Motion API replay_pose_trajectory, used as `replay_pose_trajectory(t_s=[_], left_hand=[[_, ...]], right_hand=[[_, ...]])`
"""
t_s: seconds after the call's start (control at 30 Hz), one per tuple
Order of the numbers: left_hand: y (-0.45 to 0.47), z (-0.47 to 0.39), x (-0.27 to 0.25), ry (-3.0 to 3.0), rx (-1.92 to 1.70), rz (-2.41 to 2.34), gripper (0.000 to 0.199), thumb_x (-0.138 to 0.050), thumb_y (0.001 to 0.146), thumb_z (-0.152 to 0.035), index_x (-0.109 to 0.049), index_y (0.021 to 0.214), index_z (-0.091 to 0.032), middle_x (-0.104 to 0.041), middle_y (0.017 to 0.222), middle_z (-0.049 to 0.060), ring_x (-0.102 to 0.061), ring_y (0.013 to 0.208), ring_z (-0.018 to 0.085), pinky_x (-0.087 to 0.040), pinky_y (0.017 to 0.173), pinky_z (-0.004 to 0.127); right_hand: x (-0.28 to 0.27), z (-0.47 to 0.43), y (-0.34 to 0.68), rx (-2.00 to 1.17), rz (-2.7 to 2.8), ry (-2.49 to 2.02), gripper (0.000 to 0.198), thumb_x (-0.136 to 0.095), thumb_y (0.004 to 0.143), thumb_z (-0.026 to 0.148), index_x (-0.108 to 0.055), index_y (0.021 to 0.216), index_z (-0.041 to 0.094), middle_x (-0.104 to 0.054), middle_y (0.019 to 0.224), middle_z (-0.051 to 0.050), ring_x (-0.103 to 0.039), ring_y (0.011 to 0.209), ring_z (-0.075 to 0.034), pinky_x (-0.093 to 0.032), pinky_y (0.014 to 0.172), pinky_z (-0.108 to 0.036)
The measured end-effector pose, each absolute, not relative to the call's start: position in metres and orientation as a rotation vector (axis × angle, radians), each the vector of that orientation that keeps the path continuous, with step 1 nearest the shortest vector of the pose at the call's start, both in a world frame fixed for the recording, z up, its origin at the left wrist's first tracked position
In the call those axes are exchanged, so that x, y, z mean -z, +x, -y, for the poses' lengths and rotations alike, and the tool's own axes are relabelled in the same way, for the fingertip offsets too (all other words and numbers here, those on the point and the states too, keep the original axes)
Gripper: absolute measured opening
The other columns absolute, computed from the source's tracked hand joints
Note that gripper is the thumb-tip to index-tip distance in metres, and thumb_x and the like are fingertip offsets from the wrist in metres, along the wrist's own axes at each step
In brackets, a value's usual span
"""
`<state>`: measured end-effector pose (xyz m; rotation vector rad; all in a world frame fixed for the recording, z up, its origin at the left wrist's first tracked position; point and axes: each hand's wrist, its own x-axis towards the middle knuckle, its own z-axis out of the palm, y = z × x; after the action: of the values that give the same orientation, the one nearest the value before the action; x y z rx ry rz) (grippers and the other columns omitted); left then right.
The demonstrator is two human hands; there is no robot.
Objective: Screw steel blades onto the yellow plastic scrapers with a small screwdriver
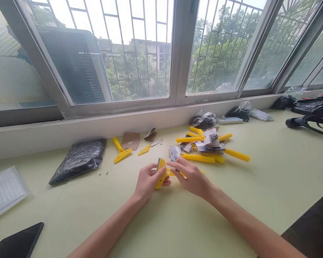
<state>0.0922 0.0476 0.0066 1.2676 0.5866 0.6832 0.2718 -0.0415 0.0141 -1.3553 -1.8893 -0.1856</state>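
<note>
My left hand (146,182) is closed around the head of a yellow scraper (159,179), which has a grey blade along its left edge. The scraper's handle runs right, partly hidden beneath my right hand (192,179). My right fingers are curled, and the index fingertip reaches the scraper head near a small screw; what they pinch, if anything, is too small to make out. Behind my hands lie another yellow scraper (121,154) and a small yellow plate with a blade (144,149). A pile of yellow scrapers (199,157) with printed cards lies behind my right hand.
A black plastic-wrapped package (79,159), loose screws (107,173) and brown card (131,141) lie to the left. A phone (18,242) and a clear plastic packet (6,191) are at the near left. Bagged items (203,119) line the window wall; a black object (309,123) is far right.
</note>
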Motion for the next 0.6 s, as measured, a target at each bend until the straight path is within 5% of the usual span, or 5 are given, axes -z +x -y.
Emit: replay_pose_trajectory(t_s=[0.6], left_hand=[[0.091, -0.050, -0.005, 1.343, -0.649, -0.486, 0.043, -0.076, 0.082, -0.049, -0.076, 0.102, -0.011, -0.076, 0.088, 0.011, -0.074, 0.079, 0.025, -0.064, 0.079, 0.042]], right_hand=[[-0.006, 0.029, 0.272, 0.009, 1.895, -1.340, 0.022, -0.050, 0.100, 0.014, -0.070, 0.107, 0.023, -0.055, 0.086, -0.003, -0.053, 0.072, -0.014, -0.045, 0.066, -0.026]])
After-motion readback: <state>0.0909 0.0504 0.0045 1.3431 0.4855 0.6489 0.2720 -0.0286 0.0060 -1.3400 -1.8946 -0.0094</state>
